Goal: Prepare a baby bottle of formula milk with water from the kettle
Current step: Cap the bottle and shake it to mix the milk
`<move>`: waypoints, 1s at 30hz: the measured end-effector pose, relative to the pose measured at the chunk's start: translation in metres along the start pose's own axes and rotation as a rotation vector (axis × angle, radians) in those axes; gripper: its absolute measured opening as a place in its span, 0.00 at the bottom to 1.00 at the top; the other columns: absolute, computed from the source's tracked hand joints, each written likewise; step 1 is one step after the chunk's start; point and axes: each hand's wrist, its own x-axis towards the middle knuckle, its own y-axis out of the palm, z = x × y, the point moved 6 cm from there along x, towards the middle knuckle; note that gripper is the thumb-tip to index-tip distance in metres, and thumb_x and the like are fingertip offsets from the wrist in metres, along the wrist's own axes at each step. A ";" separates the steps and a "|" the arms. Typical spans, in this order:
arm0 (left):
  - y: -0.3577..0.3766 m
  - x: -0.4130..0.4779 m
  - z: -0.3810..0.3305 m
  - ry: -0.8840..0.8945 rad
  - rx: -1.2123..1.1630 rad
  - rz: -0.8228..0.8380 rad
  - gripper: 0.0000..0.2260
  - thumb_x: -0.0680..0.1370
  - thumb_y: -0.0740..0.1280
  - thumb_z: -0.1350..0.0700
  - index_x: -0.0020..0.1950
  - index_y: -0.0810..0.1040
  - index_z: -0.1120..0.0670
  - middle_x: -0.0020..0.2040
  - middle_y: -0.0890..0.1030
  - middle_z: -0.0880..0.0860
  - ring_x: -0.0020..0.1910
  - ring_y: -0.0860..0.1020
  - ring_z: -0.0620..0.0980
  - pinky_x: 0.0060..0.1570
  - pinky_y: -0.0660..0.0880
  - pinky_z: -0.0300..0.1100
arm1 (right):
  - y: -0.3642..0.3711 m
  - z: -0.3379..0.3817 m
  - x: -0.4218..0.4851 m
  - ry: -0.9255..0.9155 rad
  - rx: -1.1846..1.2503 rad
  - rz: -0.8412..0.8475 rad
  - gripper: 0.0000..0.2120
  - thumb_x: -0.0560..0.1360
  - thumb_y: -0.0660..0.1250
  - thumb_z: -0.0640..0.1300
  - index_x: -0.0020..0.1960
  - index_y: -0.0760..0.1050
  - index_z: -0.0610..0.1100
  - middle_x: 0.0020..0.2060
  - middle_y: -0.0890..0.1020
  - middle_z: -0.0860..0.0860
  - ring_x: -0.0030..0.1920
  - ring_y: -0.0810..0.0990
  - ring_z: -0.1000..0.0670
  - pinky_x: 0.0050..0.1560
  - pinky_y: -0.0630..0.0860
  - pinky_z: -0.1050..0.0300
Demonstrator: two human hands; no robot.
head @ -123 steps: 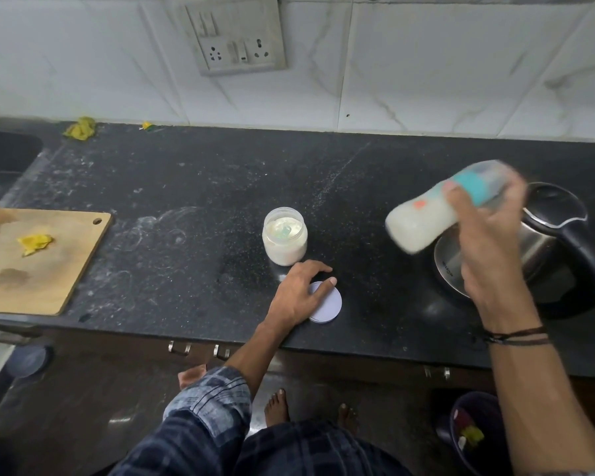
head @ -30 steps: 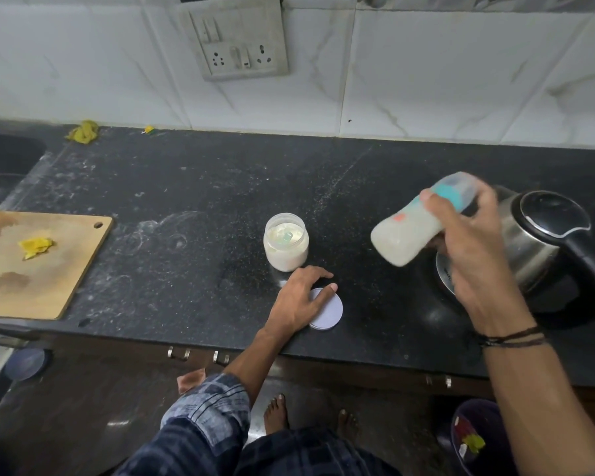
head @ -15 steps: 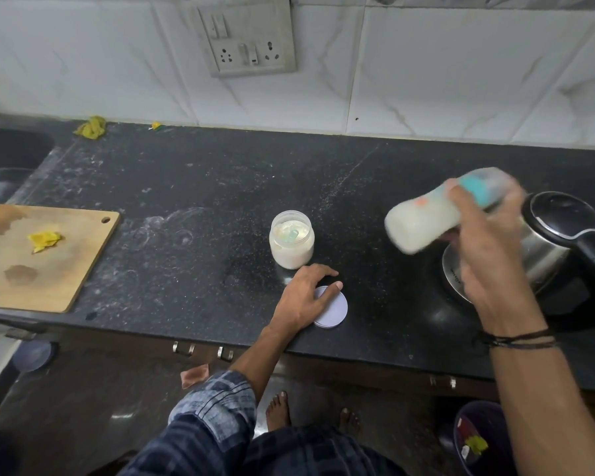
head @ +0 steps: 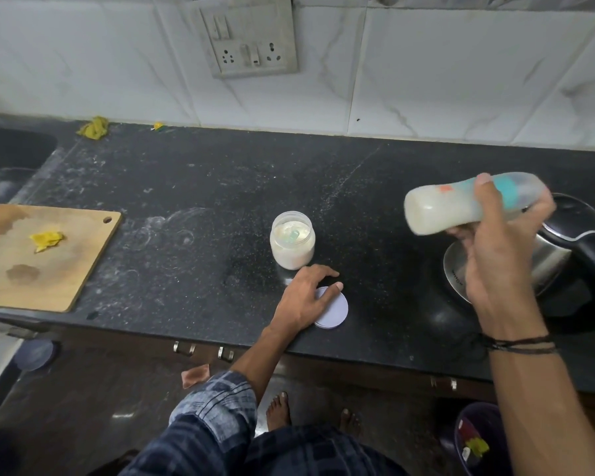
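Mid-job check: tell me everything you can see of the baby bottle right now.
The baby bottle is translucent plastic with a waisted body, holding cloudy off-white liquid. It has a teal collar, a clear cap end and a small orange mark on its side. It lies almost horizontal in the air, base pointing left, close by the kettle. Only the right hand touches it, fingers curled round the body near the collar. Its outline is slightly blurred.

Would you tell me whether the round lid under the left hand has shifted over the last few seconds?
No. The lid lies where it was, just below and right of the powder jar in the view, under the left hand.
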 end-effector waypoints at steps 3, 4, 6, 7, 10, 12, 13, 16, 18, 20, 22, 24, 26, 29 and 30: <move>0.000 0.000 0.001 0.013 0.001 0.005 0.15 0.82 0.64 0.40 0.63 0.80 0.47 0.61 0.81 0.43 0.60 0.73 0.41 0.59 0.71 0.41 | 0.001 -0.003 0.003 0.021 -0.141 0.168 0.23 0.77 0.76 0.43 0.66 0.70 0.54 0.56 0.79 0.52 0.45 0.85 0.61 0.38 0.81 0.63; 0.000 0.000 0.001 0.014 0.000 0.008 0.15 0.82 0.64 0.40 0.63 0.80 0.47 0.61 0.81 0.43 0.60 0.74 0.41 0.59 0.71 0.41 | -0.001 0.004 0.004 -0.009 -0.128 0.155 0.23 0.76 0.76 0.44 0.66 0.70 0.54 0.55 0.79 0.53 0.45 0.84 0.62 0.39 0.81 0.63; 0.000 0.001 0.000 0.010 0.001 0.004 0.15 0.82 0.64 0.40 0.63 0.80 0.47 0.61 0.81 0.43 0.60 0.74 0.41 0.59 0.71 0.41 | -0.008 0.018 0.007 -0.056 -0.038 0.057 0.25 0.76 0.75 0.50 0.67 0.67 0.53 0.56 0.80 0.54 0.49 0.85 0.59 0.39 0.81 0.61; 0.001 0.001 0.000 0.005 0.003 0.002 0.16 0.82 0.64 0.40 0.63 0.80 0.47 0.61 0.81 0.43 0.60 0.73 0.40 0.59 0.70 0.40 | -0.010 0.019 0.008 -0.056 -0.017 0.021 0.25 0.76 0.74 0.52 0.67 0.65 0.53 0.58 0.80 0.53 0.51 0.86 0.57 0.39 0.81 0.60; 0.001 0.000 0.002 0.010 0.011 -0.008 0.15 0.82 0.65 0.40 0.63 0.80 0.47 0.60 0.81 0.42 0.59 0.73 0.39 0.58 0.68 0.37 | -0.002 0.007 0.004 -0.001 -0.089 0.120 0.21 0.79 0.74 0.45 0.67 0.67 0.52 0.55 0.80 0.53 0.48 0.85 0.58 0.38 0.81 0.62; 0.000 0.000 0.002 0.018 0.011 -0.010 0.14 0.82 0.65 0.41 0.63 0.80 0.46 0.60 0.80 0.40 0.59 0.73 0.38 0.57 0.68 0.36 | 0.000 0.002 -0.001 -0.019 -0.120 0.200 0.24 0.77 0.75 0.39 0.68 0.69 0.51 0.55 0.80 0.53 0.46 0.84 0.60 0.42 0.81 0.62; 0.001 0.000 0.002 0.017 0.013 -0.010 0.14 0.82 0.65 0.41 0.63 0.80 0.46 0.60 0.80 0.40 0.59 0.73 0.38 0.57 0.68 0.36 | -0.002 0.005 -0.002 -0.055 -0.090 0.177 0.26 0.76 0.76 0.40 0.68 0.69 0.51 0.56 0.79 0.53 0.48 0.83 0.60 0.45 0.81 0.62; 0.002 0.000 0.003 0.004 0.017 -0.008 0.14 0.82 0.65 0.41 0.63 0.80 0.45 0.60 0.80 0.40 0.59 0.73 0.38 0.59 0.70 0.38 | -0.013 0.010 0.000 -0.043 0.029 0.014 0.29 0.74 0.76 0.51 0.70 0.66 0.52 0.60 0.80 0.51 0.52 0.85 0.57 0.41 0.81 0.60; 0.002 0.000 0.004 0.007 0.018 -0.012 0.14 0.82 0.65 0.40 0.63 0.80 0.45 0.60 0.80 0.39 0.60 0.73 0.38 0.59 0.70 0.38 | -0.007 0.003 0.001 -0.001 -0.074 0.097 0.24 0.77 0.76 0.47 0.67 0.68 0.55 0.58 0.81 0.49 0.48 0.86 0.59 0.37 0.80 0.62; 0.001 -0.001 0.004 0.011 0.013 -0.011 0.14 0.82 0.65 0.40 0.63 0.80 0.45 0.60 0.80 0.39 0.60 0.73 0.37 0.59 0.70 0.38 | -0.003 -0.010 0.000 0.049 -0.146 0.224 0.22 0.76 0.77 0.42 0.63 0.72 0.57 0.55 0.80 0.49 0.44 0.85 0.59 0.37 0.81 0.63; 0.001 -0.001 0.003 0.010 0.009 -0.013 0.14 0.82 0.65 0.39 0.63 0.80 0.44 0.60 0.79 0.38 0.60 0.73 0.37 0.59 0.70 0.37 | -0.006 -0.008 -0.002 0.073 -0.037 0.156 0.23 0.73 0.78 0.47 0.62 0.73 0.57 0.56 0.81 0.51 0.48 0.85 0.56 0.40 0.82 0.61; 0.001 -0.001 0.002 0.007 0.014 -0.015 0.14 0.82 0.65 0.39 0.63 0.80 0.45 0.60 0.80 0.38 0.60 0.73 0.37 0.59 0.69 0.37 | -0.012 -0.010 -0.002 0.079 0.057 0.053 0.25 0.71 0.77 0.51 0.64 0.71 0.54 0.57 0.81 0.51 0.50 0.86 0.56 0.40 0.82 0.60; 0.001 -0.001 0.002 0.011 0.020 -0.017 0.14 0.82 0.65 0.40 0.63 0.80 0.45 0.60 0.80 0.39 0.59 0.73 0.37 0.59 0.68 0.35 | -0.007 -0.014 -0.003 0.058 -0.043 0.127 0.26 0.73 0.77 0.47 0.67 0.70 0.52 0.55 0.82 0.52 0.47 0.85 0.57 0.37 0.81 0.60; 0.000 -0.002 0.002 0.018 0.015 -0.012 0.14 0.82 0.65 0.40 0.63 0.80 0.45 0.60 0.80 0.40 0.59 0.72 0.37 0.58 0.67 0.34 | 0.000 -0.018 -0.007 0.082 -0.118 0.280 0.27 0.69 0.81 0.46 0.64 0.75 0.57 0.51 0.84 0.54 0.47 0.85 0.54 0.42 0.83 0.57; 0.000 -0.001 0.002 0.017 0.012 -0.012 0.14 0.82 0.65 0.40 0.63 0.80 0.45 0.60 0.80 0.40 0.59 0.72 0.37 0.58 0.67 0.34 | -0.002 -0.014 -0.006 0.071 -0.066 0.243 0.27 0.67 0.81 0.49 0.62 0.75 0.58 0.52 0.84 0.54 0.49 0.85 0.54 0.44 0.83 0.56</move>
